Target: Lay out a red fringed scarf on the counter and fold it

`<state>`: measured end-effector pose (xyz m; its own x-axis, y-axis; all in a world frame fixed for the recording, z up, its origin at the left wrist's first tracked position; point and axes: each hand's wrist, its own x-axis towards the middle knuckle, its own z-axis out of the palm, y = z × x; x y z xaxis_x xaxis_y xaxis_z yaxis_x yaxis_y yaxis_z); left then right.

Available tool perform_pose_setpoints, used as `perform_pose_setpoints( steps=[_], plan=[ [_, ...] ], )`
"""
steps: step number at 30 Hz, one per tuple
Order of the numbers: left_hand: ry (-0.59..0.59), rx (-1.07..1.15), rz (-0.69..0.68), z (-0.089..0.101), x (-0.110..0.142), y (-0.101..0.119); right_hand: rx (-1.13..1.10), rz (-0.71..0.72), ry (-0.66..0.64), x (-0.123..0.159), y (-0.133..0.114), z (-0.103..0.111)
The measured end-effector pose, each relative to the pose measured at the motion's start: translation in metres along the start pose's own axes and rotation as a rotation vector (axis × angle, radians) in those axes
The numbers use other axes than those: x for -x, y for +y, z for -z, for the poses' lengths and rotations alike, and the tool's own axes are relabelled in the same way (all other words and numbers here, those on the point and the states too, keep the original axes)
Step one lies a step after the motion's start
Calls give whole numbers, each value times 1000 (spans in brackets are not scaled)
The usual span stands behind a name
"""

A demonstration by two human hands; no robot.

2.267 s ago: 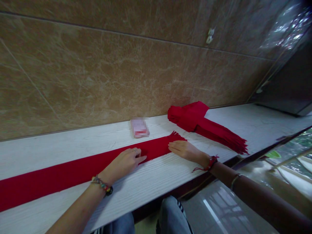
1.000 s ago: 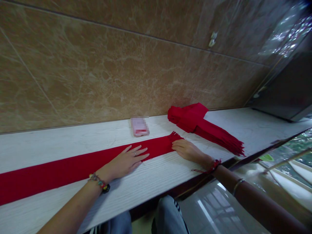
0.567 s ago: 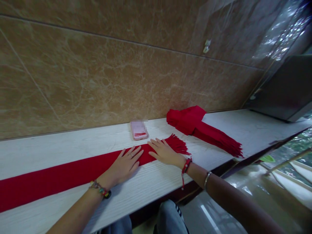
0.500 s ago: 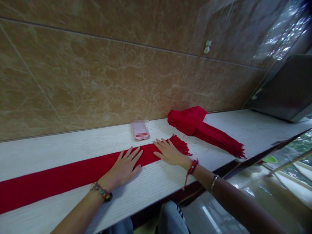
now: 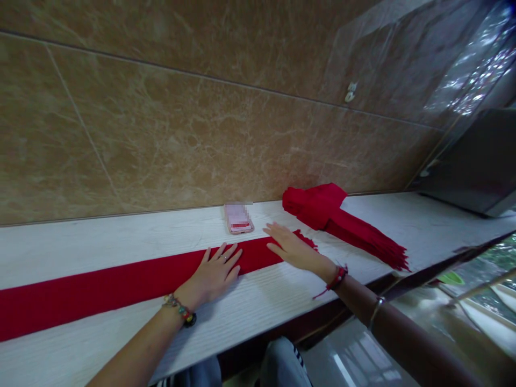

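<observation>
A long red scarf (image 5: pixel 121 287) lies stretched flat along the white tabletop, running out of view at the left. My left hand (image 5: pixel 212 274) rests on it, palm down with fingers spread. Close to the scarf's fringed end, my right hand (image 5: pixel 292 247) is over the cloth with its fingers stretched out; it holds nothing, and part of the fringe is hidden behind it. Whether the right palm touches the cloth I cannot tell. Beyond my right hand lies a folded bundle of red scarves (image 5: pixel 318 207), its fringes pointing to the right.
A phone (image 5: pixel 239 219) in a pink case lies behind the scarf, near the brown marbled wall (image 5: pixel 181 134). At the far right a dark box-like object (image 5: pixel 471 161) stands on the white table (image 5: pixel 250 306). The table's front edge runs just above my knees.
My right hand has lifted somewhat and shifted towards the fringe, its fingers closer together. My left hand stays on the scarf. The whole view has moved slightly.
</observation>
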<state>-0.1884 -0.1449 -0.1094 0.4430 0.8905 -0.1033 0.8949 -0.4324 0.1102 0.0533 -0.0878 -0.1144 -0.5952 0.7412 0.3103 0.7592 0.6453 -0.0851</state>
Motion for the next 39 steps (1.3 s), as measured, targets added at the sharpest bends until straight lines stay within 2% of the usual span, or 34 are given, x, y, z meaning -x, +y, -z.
perform_pose_setpoints(
  steps=[3, 5, 8, 11, 13, 15, 18, 20, 22, 25, 28, 30, 32, 35, 39],
  plan=[
    [6, -4, 2, -2, 0, -2, -18, 66, -54, -8, -11, -15],
    [7, -9, -5, -2, 0, -2, -10, 12, -68, -2, 4, -25],
    [9, -15, -17, -1, 1, -3, 13, -68, -43, 19, 43, -29],
    [30, -14, -27, 0, 2, -3, 39, -125, -35, 39, 75, -18],
    [42, -4, -33, 1, 3, -3, 40, -155, -47, 49, 82, -5],
    [46, 5, -39, 1, 3, -3, 19, -151, -69, 52, 77, 10],
    [47, -1, -39, 1, 2, -3, -38, -14, -152, 47, 58, 27],
    [53, -11, -40, 0, 2, -4, -73, 91, -225, 38, 47, 33],
    [60, -12, -46, -2, 1, -6, -75, 125, -280, 30, 47, 36],
    [57, 0, -50, -4, 1, -8, 8, 90, -306, 31, 69, 33],
    [55, -8, -50, -5, 0, -9, 106, 53, -297, 48, 98, 31],
    [57, -21, -48, -6, -1, -10, 152, 23, -270, 60, 108, 34],
    [60, -27, -46, -7, -2, -10, 166, 11, -214, 65, 104, 40],
    [62, -27, -46, -8, -3, -10, 82, 75, -128, 56, 74, 47],
    [78, -20, -52, -8, -3, -11, 22, 208, -182, 34, 38, 42]
  ],
)
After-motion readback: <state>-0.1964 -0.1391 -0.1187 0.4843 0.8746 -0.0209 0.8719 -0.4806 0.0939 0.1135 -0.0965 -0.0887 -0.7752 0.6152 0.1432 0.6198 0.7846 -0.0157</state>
